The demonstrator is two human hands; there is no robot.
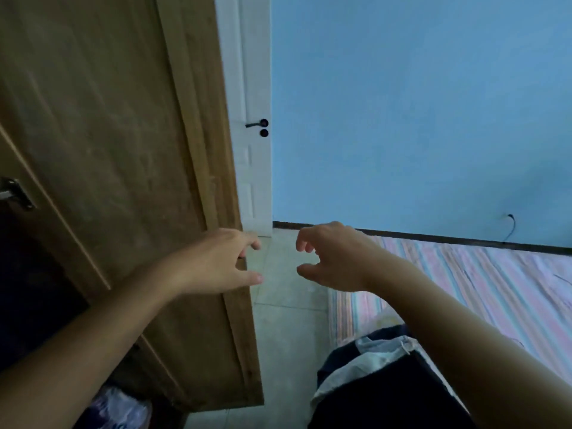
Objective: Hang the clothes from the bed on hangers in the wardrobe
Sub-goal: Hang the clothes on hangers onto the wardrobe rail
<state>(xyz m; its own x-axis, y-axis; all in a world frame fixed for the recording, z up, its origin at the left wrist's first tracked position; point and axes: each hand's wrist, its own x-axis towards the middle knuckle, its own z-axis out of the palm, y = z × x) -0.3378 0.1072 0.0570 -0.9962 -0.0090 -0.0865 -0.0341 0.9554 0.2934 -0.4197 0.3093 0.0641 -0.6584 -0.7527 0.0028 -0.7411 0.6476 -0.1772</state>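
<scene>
Right now our left hand [216, 261] and right hand [335, 257] hover empty, fingers loosely curled, while the dark clothes [380, 382] lie near right on the bed [483, 289]. Turning blindly, we could knock the wardrobe door [130, 168] at left.

Both arms extended forward, bare forearms. Left hand [216, 263] and right hand [334, 258] near each other, apart, thumbs low, fingers loosely curled inward, holding nothing, not touching.
</scene>
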